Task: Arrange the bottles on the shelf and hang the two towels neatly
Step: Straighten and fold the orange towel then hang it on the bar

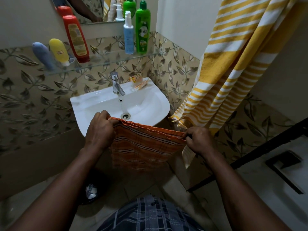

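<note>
An orange striped towel (143, 145) hangs folded in front of the sink, stretched between both hands. My left hand (100, 129) grips its top left corner and my right hand (197, 140) pinches its top right corner. A yellow and white striped towel (233, 64) hangs down the right wall. On the glass shelf (108, 61) stand a blue-grey tube (43, 55), a yellow tube (59, 51) and a red bottle (76, 38) at the left, and a white-blue pump bottle (128, 35) and a green bottle (143, 30) at the right.
A white sink (93, 110) with a chrome tap (116, 84) is fixed below the shelf, with small orange packets (139, 82) on its rim. A mirror (93, 10) hangs above. A dark bin (91, 190) stands on the floor below. A black frame (266, 147) runs at the right.
</note>
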### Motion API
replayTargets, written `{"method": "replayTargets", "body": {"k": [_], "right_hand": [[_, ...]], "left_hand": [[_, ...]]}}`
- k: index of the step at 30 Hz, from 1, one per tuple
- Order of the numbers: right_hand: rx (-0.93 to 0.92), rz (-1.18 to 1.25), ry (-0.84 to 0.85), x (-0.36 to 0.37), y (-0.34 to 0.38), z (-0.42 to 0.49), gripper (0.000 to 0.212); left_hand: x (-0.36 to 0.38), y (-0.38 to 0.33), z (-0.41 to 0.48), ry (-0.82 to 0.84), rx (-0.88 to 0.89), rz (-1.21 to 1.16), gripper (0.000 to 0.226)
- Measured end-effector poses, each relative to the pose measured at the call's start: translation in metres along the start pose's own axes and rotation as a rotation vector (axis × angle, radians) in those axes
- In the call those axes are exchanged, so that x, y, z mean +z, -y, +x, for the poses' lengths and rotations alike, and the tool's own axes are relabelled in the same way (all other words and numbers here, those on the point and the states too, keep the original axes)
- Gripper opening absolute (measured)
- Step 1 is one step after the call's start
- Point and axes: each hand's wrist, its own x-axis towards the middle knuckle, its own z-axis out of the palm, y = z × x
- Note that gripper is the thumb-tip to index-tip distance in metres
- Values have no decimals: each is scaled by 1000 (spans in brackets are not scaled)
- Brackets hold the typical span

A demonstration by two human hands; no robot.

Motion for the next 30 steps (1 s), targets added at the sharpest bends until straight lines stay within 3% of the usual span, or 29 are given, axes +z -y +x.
{"method": "replayTargets", "body": {"k": [2, 5, 7, 10, 15, 23, 30], "right_hand": [[-1, -104, 91, -2, 4, 0, 24], [4, -173, 214, 5, 2, -2, 37], [-45, -223, 265, 10, -2, -5, 34], [-63, -233, 205, 15, -5, -9, 28], [-50, -27, -11, 7, -4, -4, 25], [-63, -101, 22, -14, -6, 10, 9], [24, -62, 66, -15, -6, 11, 22]], "left_hand": [[3, 6, 0, -2, 180, 185, 16], [4, 10, 5, -11, 200, 219, 23], [4, 9, 5, -12, 218, 215, 23], [1, 12, 7, -13, 219, 204, 27], [-3, 21, 14, -13, 179, 211, 27], [-3, 21, 14, -10, 170, 206, 24], [-1, 13, 16, 18, 188, 196, 21]]}}
